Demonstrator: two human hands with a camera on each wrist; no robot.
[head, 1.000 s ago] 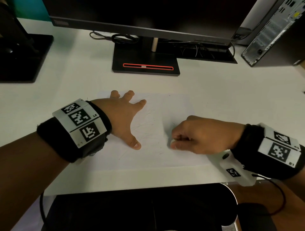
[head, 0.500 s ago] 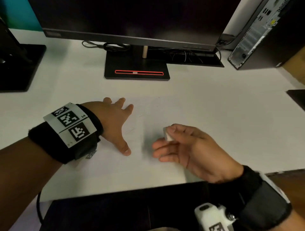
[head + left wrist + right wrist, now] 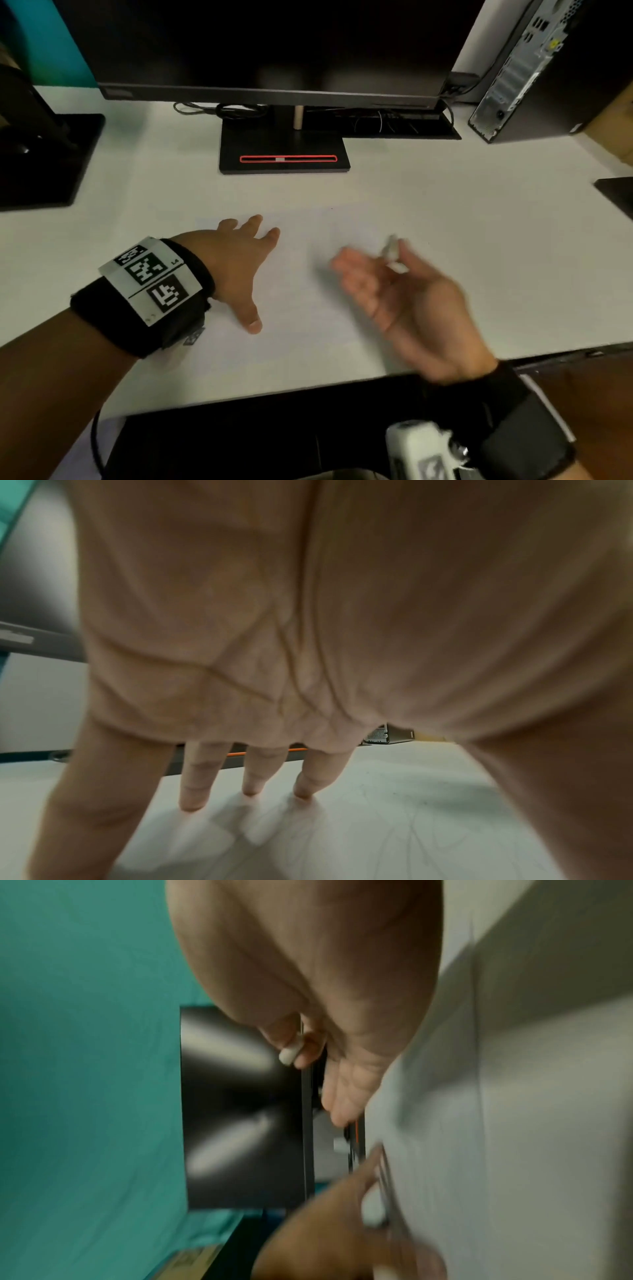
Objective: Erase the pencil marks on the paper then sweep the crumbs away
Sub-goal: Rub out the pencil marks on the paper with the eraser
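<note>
A white sheet of paper (image 3: pixel 308 329) lies on the white desk (image 3: pixel 479 240) near the front edge. My left hand (image 3: pixel 245 263) presses flat on its left part with the fingers spread; the left wrist view shows the fingertips (image 3: pixel 192 799) on the sheet and faint pencil marks (image 3: pixel 414 829) beside them. My right hand (image 3: pixel 387 291), blurred by motion, is turned on its edge over the right part of the paper, the lower fingers stretched out. It pinches a small white eraser (image 3: pixel 391 253) between thumb and forefinger; the right wrist view also shows the eraser (image 3: pixel 287 1054). No crumbs are discernible.
A black monitor stand (image 3: pixel 284 154) with a red-lined slot stands behind the paper under a dark monitor (image 3: pixel 274 44). Cables (image 3: pixel 219 110) lie behind it. A computer tower (image 3: pixel 534 68) is at the back right, another black stand (image 3: pixel 44 154) at the left.
My right hand stopped rubbing knuckles-up, rolled onto its edge with fingers extended, and moved right and away across the paper, still pinching the eraser. The left hand stays pressed on the sheet.
</note>
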